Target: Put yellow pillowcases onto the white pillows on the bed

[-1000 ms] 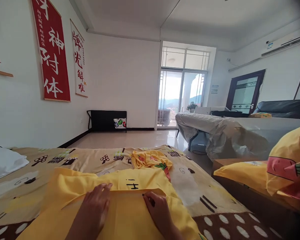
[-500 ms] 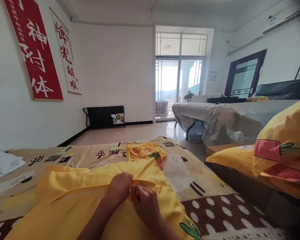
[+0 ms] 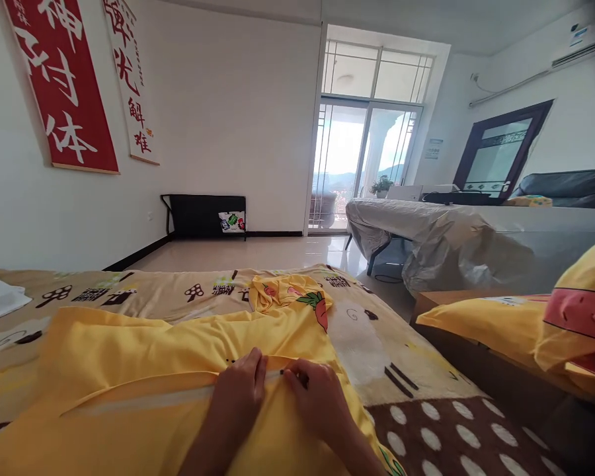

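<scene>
A yellow pillow cover [image 3: 143, 357] with carrot prints lies across the bed in front of me, with a long zipper [image 3: 153, 400] along its opening. My left hand [image 3: 242, 383] is closed on the cover's edge beside the zipper, pinching the cloth. To its right, my right hand [image 3: 317, 390] pinches a small dark zipper pull [image 3: 282, 372], thumb and forefinger together. A short stretch of zipper shows between the hands. Left of my left hand the seam gapes and a pale strip shows inside.
Bunched yellow carrot-print cloth [image 3: 292, 294] lies beyond the cover on the patterned blanket [image 3: 357, 344]. Yellow pillows [image 3: 496, 327] rest on a brown surface at right. A plastic-draped table [image 3: 426, 225] stands farther back. White cloth [image 3: 0, 297] lies at far left.
My right hand has slid right with the zipper pull, widening the gap between my hands. My left hand still pinches the cloth. The camera view has shifted slightly.
</scene>
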Tool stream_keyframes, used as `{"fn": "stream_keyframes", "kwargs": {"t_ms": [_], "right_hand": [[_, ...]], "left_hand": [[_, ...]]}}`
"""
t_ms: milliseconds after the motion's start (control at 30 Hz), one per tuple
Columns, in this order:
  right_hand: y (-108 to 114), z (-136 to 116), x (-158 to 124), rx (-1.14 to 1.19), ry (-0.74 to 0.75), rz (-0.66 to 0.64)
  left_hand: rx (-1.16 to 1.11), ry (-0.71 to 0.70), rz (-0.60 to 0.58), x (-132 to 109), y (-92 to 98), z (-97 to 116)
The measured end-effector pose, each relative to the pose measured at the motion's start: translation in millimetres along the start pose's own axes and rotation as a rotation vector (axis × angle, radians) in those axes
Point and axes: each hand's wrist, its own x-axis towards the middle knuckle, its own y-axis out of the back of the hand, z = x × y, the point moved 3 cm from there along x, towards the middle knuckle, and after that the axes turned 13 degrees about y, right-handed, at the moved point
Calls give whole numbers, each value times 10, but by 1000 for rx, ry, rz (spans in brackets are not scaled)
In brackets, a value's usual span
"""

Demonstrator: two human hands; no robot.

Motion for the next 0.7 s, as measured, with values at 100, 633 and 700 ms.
{"fn": "stream_keyframes", "kwargs": {"t_ms": [100, 633, 700], "right_hand": [[96, 97, 46, 94, -55, -63], [368, 388, 109, -48, -171, -157], [330, 400, 100, -139, -164, -157]], "left_hand": [[25, 20, -38, 0, 6, 16], [69, 40, -64, -26, 34, 18], [77, 40, -65, -29, 32, 17]]}}
